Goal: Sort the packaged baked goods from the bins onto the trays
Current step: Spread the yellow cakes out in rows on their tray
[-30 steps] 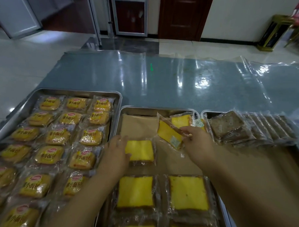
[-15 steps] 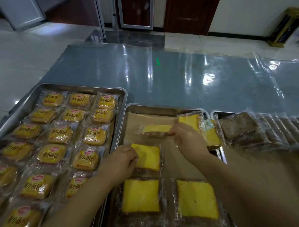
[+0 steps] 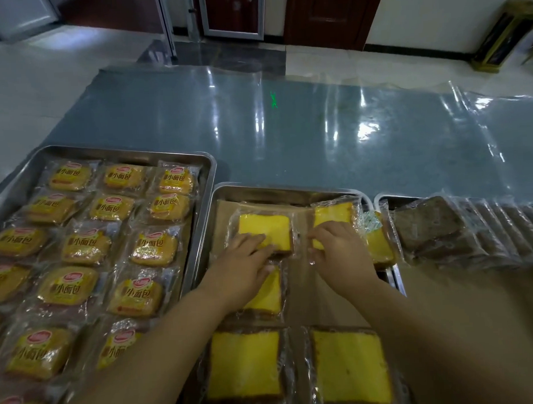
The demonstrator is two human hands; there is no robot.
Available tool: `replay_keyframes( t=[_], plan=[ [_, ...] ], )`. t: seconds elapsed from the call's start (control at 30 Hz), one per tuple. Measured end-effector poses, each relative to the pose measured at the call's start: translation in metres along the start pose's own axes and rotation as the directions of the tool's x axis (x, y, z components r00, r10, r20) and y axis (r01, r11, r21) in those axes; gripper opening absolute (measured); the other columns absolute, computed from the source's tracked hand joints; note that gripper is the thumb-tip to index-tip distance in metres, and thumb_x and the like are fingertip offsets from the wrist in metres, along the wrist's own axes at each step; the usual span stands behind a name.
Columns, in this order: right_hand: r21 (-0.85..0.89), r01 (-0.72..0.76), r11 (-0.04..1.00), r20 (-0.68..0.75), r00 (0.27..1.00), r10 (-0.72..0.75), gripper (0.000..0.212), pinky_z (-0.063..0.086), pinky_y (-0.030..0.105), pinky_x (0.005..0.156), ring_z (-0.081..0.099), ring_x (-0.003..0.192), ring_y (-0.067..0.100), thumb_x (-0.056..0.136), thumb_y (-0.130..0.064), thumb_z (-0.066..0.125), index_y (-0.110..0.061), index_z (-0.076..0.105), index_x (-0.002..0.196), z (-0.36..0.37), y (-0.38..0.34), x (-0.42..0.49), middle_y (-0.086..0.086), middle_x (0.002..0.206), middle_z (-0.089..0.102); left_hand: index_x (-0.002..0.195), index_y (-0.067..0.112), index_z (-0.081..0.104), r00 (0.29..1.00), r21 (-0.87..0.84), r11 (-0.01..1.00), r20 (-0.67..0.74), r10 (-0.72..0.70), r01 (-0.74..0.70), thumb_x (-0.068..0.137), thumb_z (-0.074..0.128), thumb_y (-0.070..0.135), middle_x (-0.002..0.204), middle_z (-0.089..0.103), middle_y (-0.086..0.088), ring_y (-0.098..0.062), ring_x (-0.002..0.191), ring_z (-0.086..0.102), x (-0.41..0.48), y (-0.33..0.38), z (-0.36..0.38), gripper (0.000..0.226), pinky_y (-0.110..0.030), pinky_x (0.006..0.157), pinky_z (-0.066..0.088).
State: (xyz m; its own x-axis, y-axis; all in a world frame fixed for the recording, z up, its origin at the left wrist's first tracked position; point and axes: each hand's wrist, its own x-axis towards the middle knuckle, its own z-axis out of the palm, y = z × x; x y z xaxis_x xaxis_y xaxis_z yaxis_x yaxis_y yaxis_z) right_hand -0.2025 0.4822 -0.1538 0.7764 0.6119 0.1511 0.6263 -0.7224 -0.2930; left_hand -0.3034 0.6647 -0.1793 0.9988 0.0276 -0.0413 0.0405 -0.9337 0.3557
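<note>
One flat packet [image 3: 269, 227], yellow-side up, under straight left fingers [image 3: 254, 242]; right fingers [image 3: 320, 238] pinch tilted packet [image 3: 333, 213].

Shiny grey table [image 3: 317, 144] with a green dot [image 3: 273, 100]; behind it a brown door [image 3: 327, 13], white floor [image 3: 25, 90], a gold stand [image 3: 502, 35]

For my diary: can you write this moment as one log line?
left hand: rests on yellow square plastic-wrapped cake slice | right hand: pinches second wrapped yellow slice | place: paper-lined steel tray
</note>
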Motion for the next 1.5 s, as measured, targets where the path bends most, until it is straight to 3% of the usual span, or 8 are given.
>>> replay_keyframes(
  t=[0.13, 0.3, 0.67, 0.93, 1.03, 1.17, 1.37, 1.5],
  plan=[
    [-0.125, -0.166, 0.978, -0.102, 0.983, 0.154, 0.033, 0.037, 0.047, 0.093, 0.047, 0.111, 0.038, 0.075, -0.013, 0.072, -0.010, 0.068, 0.108, -0.004, 0.016, -0.003, 0.016, 0.116, 0.060, 0.144, 0.027, 0.028, 0.990, 0.120, 0.990, 0.106, -0.092, 0.080, 0.095, 0.029, 0.053, 0.156, 0.013, 0.003, -0.021, 0.143, 0.004, 0.013, -0.004, 0.008, 0.056, -0.039, 0.114, 0.015],
    [-0.157, -0.355, 0.922, 0.012, 0.932, 0.361, 0.047, 0.022, 0.046, 0.107, 0.025, 0.129, 0.034, 0.086, -0.030, 0.063, -0.018, 0.050, 0.129, -0.004, 0.026, -0.005, 0.012, 0.139, 0.038, 0.143, 0.023, 0.031, 0.985, 0.128, 0.979, 0.041, -0.167, 0.160, 0.094, 0.029, 0.054, 0.155, 0.017, 0.000, -0.023, 0.143, 0.004, 0.019, -0.017, 0.005, 0.057, -0.038, 0.116, 0.010],
    [0.259, -0.563, 0.785, 0.136, 0.826, 0.547, 0.067, 0.045, 0.034, 0.086, 0.049, 0.110, 0.023, 0.071, -0.017, 0.078, -0.010, 0.042, 0.127, -0.010, 0.030, 0.000, 0.009, 0.125, 0.049, 0.126, 0.020, 0.052, 0.985, -0.040, 0.993, -0.126, -0.118, 0.113, 0.092, 0.048, 0.042, 0.140, 0.039, -0.004, -0.021, 0.131, 0.027, 0.023, 0.006, -0.008, 0.041, -0.036, 0.104, 0.030],
    [0.441, -0.259, 0.859, 0.041, 0.962, 0.269, 0.059, 0.038, -0.001, 0.065, 0.055, 0.086, -0.013, 0.062, 0.011, 0.061, -0.028, 0.065, 0.105, -0.030, 0.034, -0.023, -0.026, 0.085, 0.057, 0.147, 0.026, 0.016, 0.983, -0.325, 0.942, -0.133, -0.128, 0.078, 0.087, 0.061, 0.032, 0.145, 0.035, 0.002, -0.020, 0.131, 0.026, 0.032, 0.043, -0.008, 0.075, -0.035, 0.103, 0.030],
    [0.450, -0.202, 0.870, 0.115, 0.979, 0.168, 0.059, 0.043, 0.006, 0.070, 0.057, 0.089, -0.002, 0.065, 0.015, 0.060, -0.032, 0.064, 0.100, -0.036, 0.035, -0.033, -0.018, 0.092, 0.059, 0.147, 0.032, 0.013, 0.993, -0.363, 0.930, -0.079, -0.089, 0.055, 0.084, 0.066, 0.027, 0.142, 0.041, 0.004, -0.021, 0.128, 0.034, 0.036, 0.053, -0.008, 0.083, -0.038, 0.101, 0.036],
    [0.526, -0.103, 0.844, 0.086, 0.994, 0.067, 0.041, 0.040, 0.004, 0.075, 0.056, 0.093, -0.006, 0.070, 0.002, 0.073, -0.021, 0.068, 0.103, -0.049, 0.039, -0.047, -0.013, 0.097, 0.062, 0.116, 0.027, 0.060, 0.994, -0.284, 0.959, -0.111, -0.011, -0.021, 0.079, 0.071, 0.026, 0.114, 0.056, 0.006, -0.016, 0.105, 0.052, 0.034, 0.059, -0.011, 0.039, -0.031, 0.085, 0.045],
    [0.303, -0.368, 0.879, -0.132, 0.897, 0.421, 0.031, 0.045, 0.035, 0.087, 0.054, 0.103, 0.023, 0.081, -0.020, 0.071, -0.011, 0.063, 0.110, -0.058, 0.064, -0.042, 0.006, 0.108, 0.060, 0.087, 0.030, 0.060, 0.985, -0.327, 0.944, -0.171, -0.015, -0.043, 0.075, 0.075, 0.024, 0.094, 0.054, 0.013, -0.010, 0.088, 0.049, 0.023, 0.067, -0.014, 0.020, -0.028, 0.072, 0.043],
    [0.137, -0.578, 0.804, 0.050, 0.815, 0.578, 0.046, 0.041, 0.037, 0.089, 0.048, 0.110, 0.030, 0.083, -0.032, 0.066, -0.009, 0.053, 0.120, -0.054, 0.080, -0.035, 0.012, 0.118, 0.053, 0.082, 0.033, 0.058, 0.973, -0.306, 0.950, -0.229, -0.017, -0.055, 0.074, 0.075, 0.024, 0.089, 0.052, 0.017, -0.009, 0.086, 0.044, 0.019, 0.070, -0.016, 0.021, -0.026, 0.071, 0.037]
  ],
)
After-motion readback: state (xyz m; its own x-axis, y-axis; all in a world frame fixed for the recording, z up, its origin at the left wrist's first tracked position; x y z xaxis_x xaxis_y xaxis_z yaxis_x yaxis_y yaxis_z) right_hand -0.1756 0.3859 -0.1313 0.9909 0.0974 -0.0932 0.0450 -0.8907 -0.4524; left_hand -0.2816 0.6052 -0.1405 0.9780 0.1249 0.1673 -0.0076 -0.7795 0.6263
